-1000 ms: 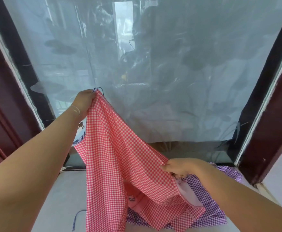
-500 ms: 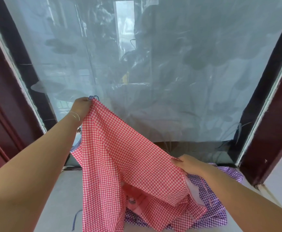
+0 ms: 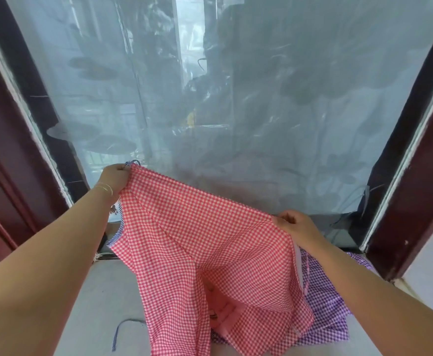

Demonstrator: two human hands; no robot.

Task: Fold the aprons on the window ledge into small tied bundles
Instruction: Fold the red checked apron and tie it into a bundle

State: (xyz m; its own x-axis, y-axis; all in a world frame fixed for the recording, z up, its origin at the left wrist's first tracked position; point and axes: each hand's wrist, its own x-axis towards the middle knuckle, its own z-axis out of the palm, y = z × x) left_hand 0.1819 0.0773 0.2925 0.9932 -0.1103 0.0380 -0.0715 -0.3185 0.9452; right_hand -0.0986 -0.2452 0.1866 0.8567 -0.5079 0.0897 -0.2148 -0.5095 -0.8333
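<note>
I'm watching the left hand pinching one top corner of the red gingham apron, up near the far left of the window ledge, grip clenched on the cloth w/ a blue-striped tie loop poking out above the fingers. The right hand is pinching the opposite end of that top edge, lower down toward the far right, fingers curled on the fabric. So the top edge is stretching taut btwn both hands, lifted off the ledge, and the rest is hanging and pooling at the near edge.

Under it, at the right side of the ledge, a purple gingham apron is lying crumpled, touching the red one. A loose blue-striped strap is trailing on the ledge near the left.

Handling, imo: thin cotton, light, totally floppy, no stiffness, so it's going to sag wherever it isn't held. Corners and hem are the spots to hold; straps prob. tangling, worth keeping free for the tie. Folding hasn't started yet, I'd say – just spreading.
</note>
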